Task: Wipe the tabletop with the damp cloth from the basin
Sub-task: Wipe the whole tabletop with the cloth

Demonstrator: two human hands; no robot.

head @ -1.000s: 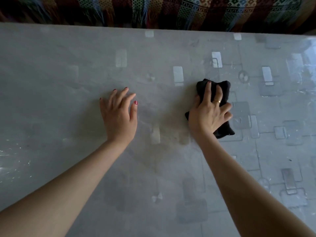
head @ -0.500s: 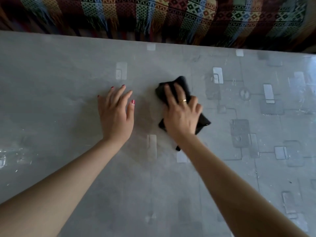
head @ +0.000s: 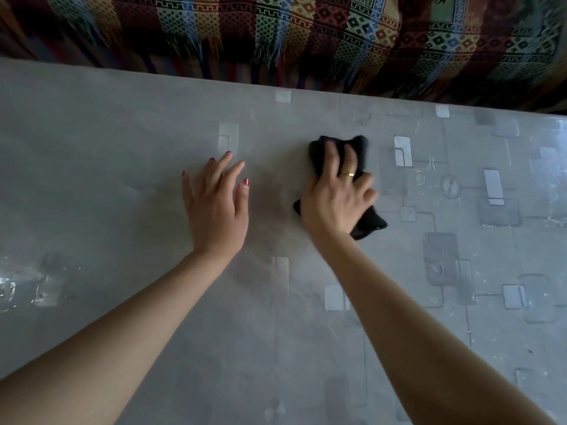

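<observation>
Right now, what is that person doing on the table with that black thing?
A person is wiping a grey patterned tabletop. Their right hand presses flat on a crumpled black cloth, fingers spread over it. Their left hand rests open on the tabletop beside it, not touching the cloth. A colourful woven fringed blanket hangs past the far edge of the table.

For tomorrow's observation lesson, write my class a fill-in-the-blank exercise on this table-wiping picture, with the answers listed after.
1. The right hand presses a cloth whose colour is ____.
2. The left hand lies flat on the grey ____.
3. A gold ____ shows on a finger of the right hand.
4. Beyond the tabletop's far edge hangs a patterned, fringed ____.

Answers: black; tabletop; ring; blanket
</observation>
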